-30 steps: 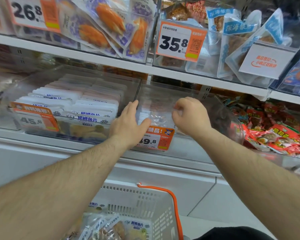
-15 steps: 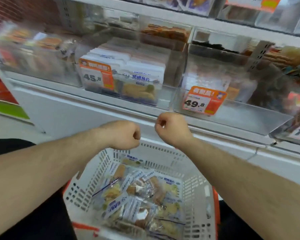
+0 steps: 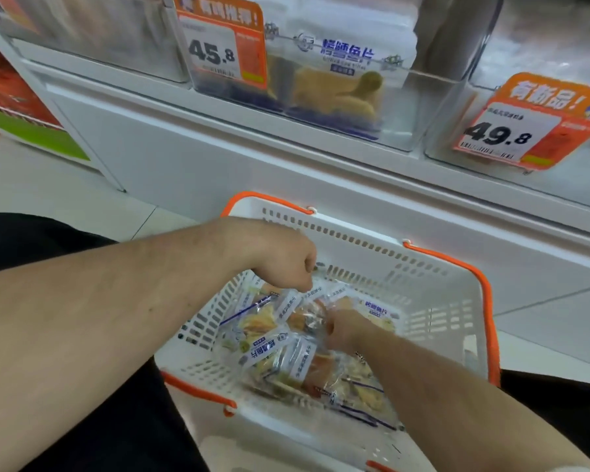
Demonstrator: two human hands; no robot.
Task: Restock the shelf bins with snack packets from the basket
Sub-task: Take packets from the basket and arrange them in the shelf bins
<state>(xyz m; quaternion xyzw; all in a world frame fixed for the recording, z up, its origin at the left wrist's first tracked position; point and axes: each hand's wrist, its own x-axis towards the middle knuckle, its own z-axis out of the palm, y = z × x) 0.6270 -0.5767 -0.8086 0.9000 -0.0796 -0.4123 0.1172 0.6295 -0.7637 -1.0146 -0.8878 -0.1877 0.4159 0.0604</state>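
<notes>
White shelving with clear shelf bins (image 3: 338,80) is being faced; snack packets (image 3: 280,349) are lying heaped in the basket (image 3: 433,301) below. Right hand (image 3: 343,327), nearer, is being pressed among them, grip unclear; left hand (image 3: 286,264) is being held curled above, apparently empty.

1. Left forearm (image 3: 123,301): bare, enters from 9 o'clock, runs toward 2 o'clock, wrist bent downward.
2. Left hand (image 3: 283,264): fingers curled into a loose fist, knuckles up; contents hidden.
3. Right forearm (image 3: 457,393): bare, enters from 4 o'clock, reaches toward 10 o'clock.
4. Right hand (image 3: 343,330): lower than the left, fingers curled downward, blurred; grip unclear.
5. Hands apart, not touching.
</notes>
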